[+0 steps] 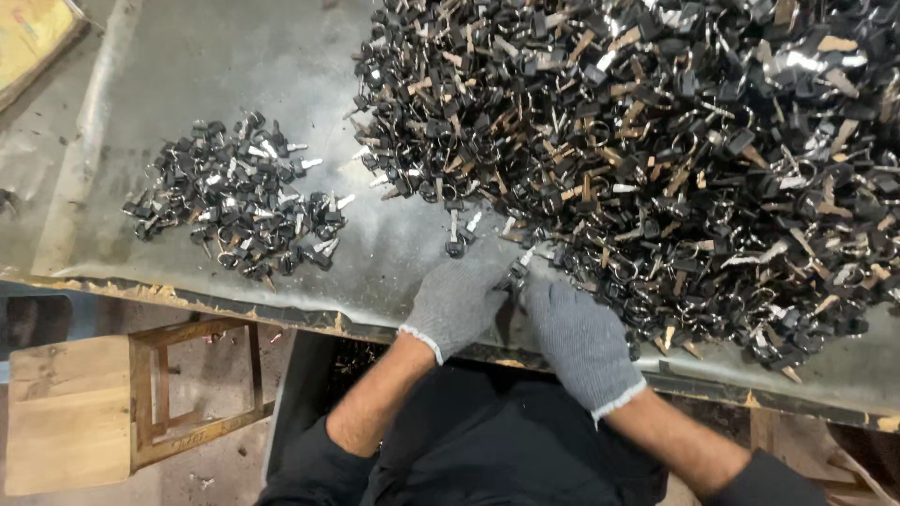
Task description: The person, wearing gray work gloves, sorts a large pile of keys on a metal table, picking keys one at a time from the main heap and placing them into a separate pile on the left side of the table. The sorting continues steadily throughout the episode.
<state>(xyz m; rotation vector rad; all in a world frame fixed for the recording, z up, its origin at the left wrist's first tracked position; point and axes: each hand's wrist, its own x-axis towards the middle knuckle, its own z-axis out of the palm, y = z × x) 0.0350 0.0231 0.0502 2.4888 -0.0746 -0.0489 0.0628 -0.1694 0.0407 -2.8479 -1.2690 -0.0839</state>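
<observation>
Both my hands wear grey knit gloves and meet at the near edge of a grey metal table (234, 66). My left hand (457, 302) and my right hand (577, 333) pinch together on a black-headed key set on a ring (516, 273) held between them. A huge heap of black-headed keys on rings with tan tags (675, 141) covers the right side of the table, just beyond my fingers. A smaller, separate pile of black-headed keys (239, 201) lies to the left.
A single loose key (455, 236) lies between the two piles. A wooden stool (112, 408) stands on the floor below the table's worn front edge at lower left. A yellowish board (28, 37) sits at the top left corner.
</observation>
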